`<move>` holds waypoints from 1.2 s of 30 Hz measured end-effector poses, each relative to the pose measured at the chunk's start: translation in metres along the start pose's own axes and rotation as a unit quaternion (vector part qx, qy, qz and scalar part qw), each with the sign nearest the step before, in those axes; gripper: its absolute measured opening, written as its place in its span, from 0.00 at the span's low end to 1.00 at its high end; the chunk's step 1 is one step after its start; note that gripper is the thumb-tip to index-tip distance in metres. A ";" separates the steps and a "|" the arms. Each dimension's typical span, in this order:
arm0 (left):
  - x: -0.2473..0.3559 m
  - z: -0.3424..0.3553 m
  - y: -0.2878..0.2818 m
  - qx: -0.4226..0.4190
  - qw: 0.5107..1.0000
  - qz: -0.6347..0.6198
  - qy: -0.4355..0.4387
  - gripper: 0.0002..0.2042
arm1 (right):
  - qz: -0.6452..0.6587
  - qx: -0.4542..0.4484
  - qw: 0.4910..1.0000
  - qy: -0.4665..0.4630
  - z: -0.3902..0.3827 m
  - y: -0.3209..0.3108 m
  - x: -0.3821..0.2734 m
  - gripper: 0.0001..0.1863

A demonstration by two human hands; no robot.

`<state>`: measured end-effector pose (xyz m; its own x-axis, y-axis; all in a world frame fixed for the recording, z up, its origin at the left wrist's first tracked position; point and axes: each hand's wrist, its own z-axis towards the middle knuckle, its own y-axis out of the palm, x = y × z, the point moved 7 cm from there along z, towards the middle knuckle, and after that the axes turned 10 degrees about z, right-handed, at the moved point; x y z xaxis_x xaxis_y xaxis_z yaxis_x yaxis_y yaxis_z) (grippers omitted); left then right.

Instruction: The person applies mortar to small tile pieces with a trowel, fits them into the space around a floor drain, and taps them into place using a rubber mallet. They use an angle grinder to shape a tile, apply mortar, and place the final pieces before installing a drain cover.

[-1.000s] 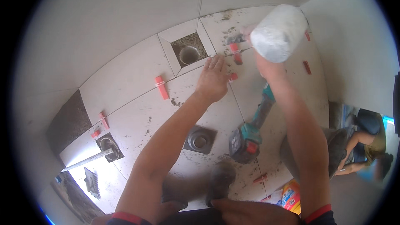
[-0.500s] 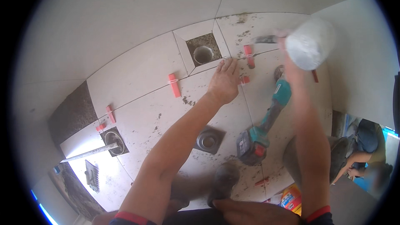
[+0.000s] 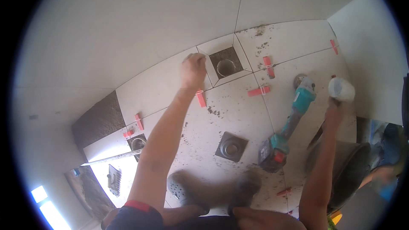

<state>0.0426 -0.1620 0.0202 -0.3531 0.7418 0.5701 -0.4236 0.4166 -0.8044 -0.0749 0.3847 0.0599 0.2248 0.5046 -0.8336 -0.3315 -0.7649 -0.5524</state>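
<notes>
My left hand (image 3: 194, 69) is above the floor tiles, just left of the square floor opening (image 3: 226, 61) with a round pipe in it. Its fingers are curled in, and whatever they may hold is hidden. On the right, my right hand (image 3: 335, 109) is closed around a mallet with a white head (image 3: 341, 89), held over the tiles near the wall. Between my hands a teal angle grinder (image 3: 289, 123) with a battery lies on the floor. Red tile-levelling wedges (image 3: 268, 67) sit along the tile joints.
A square drain fitting (image 3: 231, 146) lies in front of my shoes (image 3: 181, 185). A notched trowel (image 3: 113, 179) and a long straight bar (image 3: 113, 157) are at left. A dark bucket (image 3: 349, 172) stands at right, with another person partly visible beyond. Bare mortar (image 3: 98, 115) shows at far left.
My left hand has lifted off the tile by the opening and moved left, its fingers curling. My right hand has brought the mallet down and to the right. The view has shifted.
</notes>
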 end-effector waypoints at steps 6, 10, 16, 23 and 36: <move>-0.005 -0.002 -0.010 -0.032 0.996 0.054 0.069 0.06 | -0.437 -0.081 0.895 -0.043 0.009 -0.012 0.134 0.16; -0.013 -0.006 -0.013 -0.053 0.997 0.047 0.025 0.07 | -0.492 -0.132 0.857 -0.083 -0.005 -0.003 0.175 0.14; -0.033 -0.026 -0.017 -0.071 0.995 0.018 -0.061 0.08 | -0.476 0.023 0.876 -0.066 -0.014 -0.011 0.099 0.22; -0.064 -0.056 -0.053 -0.056 0.991 0.018 -0.123 0.09 | 0.076 -0.225 0.970 -0.060 -0.077 0.096 -0.120 0.20; -0.103 -0.134 -0.070 -0.022 0.966 -0.085 -0.242 0.10 | -0.011 -0.535 0.845 -0.001 -0.183 0.311 -0.129 0.13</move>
<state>0.2204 -0.1968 -0.0046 -0.6344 0.3328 0.6977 -0.4780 0.5405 -0.6924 -0.0391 0.0088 -0.0038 0.2178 0.5238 -0.8235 0.6905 -0.6791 -0.2493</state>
